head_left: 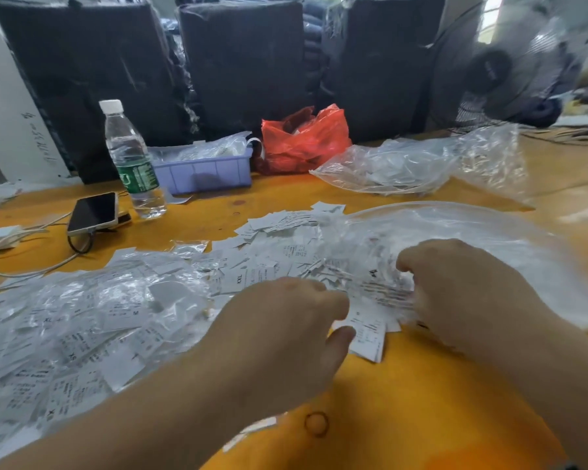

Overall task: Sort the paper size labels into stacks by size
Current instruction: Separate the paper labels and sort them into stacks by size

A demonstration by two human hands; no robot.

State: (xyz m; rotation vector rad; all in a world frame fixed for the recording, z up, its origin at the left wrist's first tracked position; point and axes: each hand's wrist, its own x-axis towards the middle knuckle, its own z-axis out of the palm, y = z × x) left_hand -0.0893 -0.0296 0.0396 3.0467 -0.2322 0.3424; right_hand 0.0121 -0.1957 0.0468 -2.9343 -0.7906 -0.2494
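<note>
At an orange desk (404, 401), a person works both hands into a loose heap of white paper size labels (286, 252) spread across its middle. The left hand (286, 330) rests knuckles-up on the near edge of the heap, fingers curled under and thumb out toward the right; whether it holds a label cannot be told. The right hand (455, 286), just beside it, has its fingers bent down around a bunch of printed labels, partly blurred. One label reading XXL (240, 279) lies face up just beyond the left hand. More labels, some marked XL and S, lie in crumpled clear plastic bags (82, 320) on the near left, and a large clear bag (472, 232) sprawls on the right. Farther back stand a water bottle (131, 157), a smartphone (92, 212) with a white cable (21, 262), a lilac plastic tray (204, 174), a red plastic bag (306, 140) and another clear bag of labels (404, 167). Dark wrapped bundles (241, 62) line the far edge, with a fan (510, 66) at far right.
</note>
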